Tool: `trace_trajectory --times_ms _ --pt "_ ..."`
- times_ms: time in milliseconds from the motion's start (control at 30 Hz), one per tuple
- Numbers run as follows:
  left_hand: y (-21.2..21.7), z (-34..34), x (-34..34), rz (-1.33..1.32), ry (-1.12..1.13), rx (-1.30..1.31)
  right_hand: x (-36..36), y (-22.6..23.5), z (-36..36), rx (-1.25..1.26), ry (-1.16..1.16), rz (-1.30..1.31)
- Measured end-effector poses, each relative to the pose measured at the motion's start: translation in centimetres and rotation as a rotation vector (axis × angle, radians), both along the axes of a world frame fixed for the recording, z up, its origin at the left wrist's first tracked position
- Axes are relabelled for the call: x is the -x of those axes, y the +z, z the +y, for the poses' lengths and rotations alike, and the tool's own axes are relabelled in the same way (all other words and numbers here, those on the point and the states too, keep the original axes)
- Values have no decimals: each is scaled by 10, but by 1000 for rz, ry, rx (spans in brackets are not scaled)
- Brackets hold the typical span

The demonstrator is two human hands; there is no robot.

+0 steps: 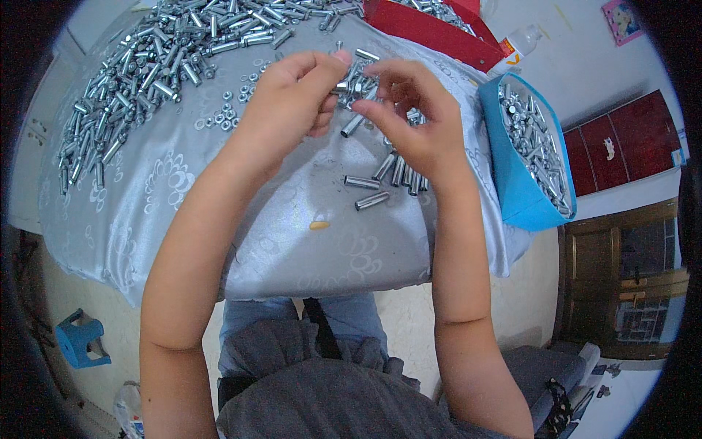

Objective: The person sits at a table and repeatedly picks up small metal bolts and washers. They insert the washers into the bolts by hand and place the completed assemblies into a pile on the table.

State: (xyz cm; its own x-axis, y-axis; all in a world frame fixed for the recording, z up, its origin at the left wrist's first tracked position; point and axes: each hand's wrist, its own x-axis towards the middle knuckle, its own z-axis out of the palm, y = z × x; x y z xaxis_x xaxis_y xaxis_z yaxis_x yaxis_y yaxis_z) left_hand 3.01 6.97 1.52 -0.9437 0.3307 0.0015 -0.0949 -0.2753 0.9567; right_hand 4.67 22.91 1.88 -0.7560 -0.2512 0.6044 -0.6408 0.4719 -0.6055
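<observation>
My left hand [289,106] is closed in a pinch, holding a silver anchor bolt [342,87] that points toward my right hand. A hex nut [358,88] shows by its end; whether it is threaded on, I cannot tell. My right hand [424,110] is just to the right, thumb and fingers apart, with nothing visibly gripped. Beneath and between the hands lie more metal parts, partly hidden. Several loose metal sleeves [371,200] rest on the cloth below the right hand. Small nuts [227,115] are scattered left of my left wrist.
A large heap of anchor bolts [157,66] covers the table's far left. At the back stands a red box [431,33] of metal parts beside a plastic bottle [521,42]. A blue bin [515,194] full of bolts sits at the right edge of the silver tablecloth [292,256].
</observation>
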Motion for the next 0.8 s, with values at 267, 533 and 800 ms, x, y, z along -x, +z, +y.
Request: trace_trajectory --times_ms 267,533,800 --pt "2 2 -3 0 16 27 -2 1 -4 14 -14 26" --pt "0 7 -7 -47 -52 -2 2 -10 -3 -46 -55 -66" --pt "-2 8 -8 -16 -33 -85 -4 -9 -15 72 108 -209"
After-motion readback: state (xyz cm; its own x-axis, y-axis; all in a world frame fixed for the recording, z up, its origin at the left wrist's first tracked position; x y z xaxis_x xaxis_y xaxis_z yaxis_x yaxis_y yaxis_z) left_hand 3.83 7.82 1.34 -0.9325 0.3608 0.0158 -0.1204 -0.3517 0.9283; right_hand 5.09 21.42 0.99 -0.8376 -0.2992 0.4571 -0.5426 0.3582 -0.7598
